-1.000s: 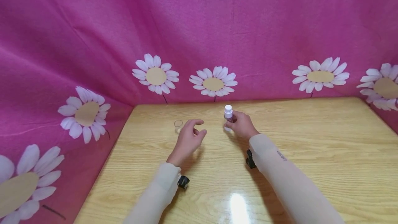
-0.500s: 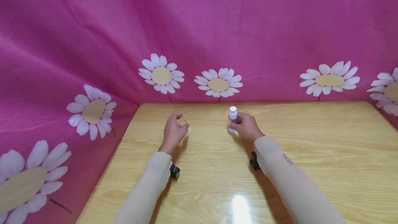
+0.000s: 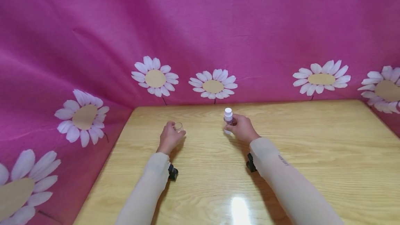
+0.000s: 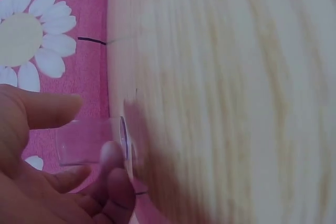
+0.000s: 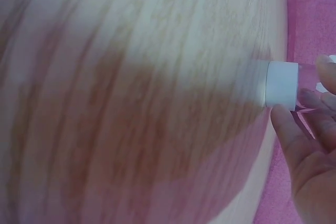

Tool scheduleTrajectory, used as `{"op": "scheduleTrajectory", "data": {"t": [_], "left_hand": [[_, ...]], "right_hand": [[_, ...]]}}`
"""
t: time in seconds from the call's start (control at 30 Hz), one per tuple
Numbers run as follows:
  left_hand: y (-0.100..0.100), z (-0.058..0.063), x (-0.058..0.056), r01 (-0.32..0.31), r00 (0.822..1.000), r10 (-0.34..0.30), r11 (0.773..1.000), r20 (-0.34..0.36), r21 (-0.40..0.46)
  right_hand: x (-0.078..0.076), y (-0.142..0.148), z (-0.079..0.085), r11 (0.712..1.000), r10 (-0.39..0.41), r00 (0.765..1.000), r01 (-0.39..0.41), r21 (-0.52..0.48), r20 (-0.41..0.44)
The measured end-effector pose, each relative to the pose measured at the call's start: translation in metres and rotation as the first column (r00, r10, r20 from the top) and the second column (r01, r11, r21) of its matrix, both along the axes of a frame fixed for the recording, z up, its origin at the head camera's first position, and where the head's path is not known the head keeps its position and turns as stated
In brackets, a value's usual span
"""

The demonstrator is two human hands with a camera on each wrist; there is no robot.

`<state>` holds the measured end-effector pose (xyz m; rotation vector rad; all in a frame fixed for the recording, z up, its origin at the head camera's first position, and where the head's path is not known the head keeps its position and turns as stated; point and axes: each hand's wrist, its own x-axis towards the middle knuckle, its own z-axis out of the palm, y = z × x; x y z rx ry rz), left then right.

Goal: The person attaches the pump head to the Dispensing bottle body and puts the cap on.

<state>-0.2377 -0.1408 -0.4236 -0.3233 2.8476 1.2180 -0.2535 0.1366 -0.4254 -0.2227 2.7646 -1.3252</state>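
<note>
My right hand [image 3: 244,127] holds a small upright bottle [image 3: 228,113] with a white top and a see-through body. In the right wrist view, the bottle's white base [image 5: 282,85] stands close to the tabletop, with the thumb and fingers around the clear part. On the left, my left hand [image 3: 169,137] is around a clear round container [image 3: 178,126] with a visible circular rim. In the left wrist view, the clear container [image 4: 89,141] lies between the thumb and the loosely bent fingers; the thumb stands a little off its wall.
The light wooden table [image 3: 200,169] reaches back to a pink cloth [image 3: 200,27] printed with white daisies, which also hangs along the left side. A bright light reflection shows near the front of the table. Each wrist wears a black camera [image 3: 173,172].
My left hand has moved left and in around the clear container, its fingers closer about it. The right hand still holds the bottle in about the same place.
</note>
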Motion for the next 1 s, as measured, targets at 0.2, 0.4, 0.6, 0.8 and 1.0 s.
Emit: {"op": "scheduleTrajectory", "data": {"t": [0.2, 0.4, 0.6, 0.8, 1.0], "left_hand": [[-0.007, -0.004, 0.004, 0.015, 0.999, -0.013, 0.997, 0.037, -0.071], [-0.004, -0.002, 0.003, -0.008, 0.999, 0.010, 0.999, 0.053, -0.034], [0.001, 0.002, 0.001, -0.012, 0.999, 0.011, 0.999, 0.033, 0.034], [0.004, -0.001, 0.001, 0.023, 1.000, -0.022, 0.999, -0.014, 0.045], [0.002, 0.000, 0.000, 0.031, 0.999, -0.030, 0.998, -0.030, 0.047]], "right_hand": [[0.001, -0.007, 0.000, 1.000, 0.012, 1.000, -0.012, 0.005, 0.004], [-0.002, -0.002, 0.000, 1.000, 0.007, 0.999, -0.008, 0.030, 0.038], [-0.003, 0.000, 0.001, 0.999, 0.009, 0.999, -0.010, 0.034, 0.031], [-0.003, 0.002, -0.002, 1.000, 0.003, 0.999, -0.004, 0.024, 0.037], [-0.004, 0.001, -0.001, 1.000, -0.004, 0.999, 0.004, 0.005, 0.049]]}}
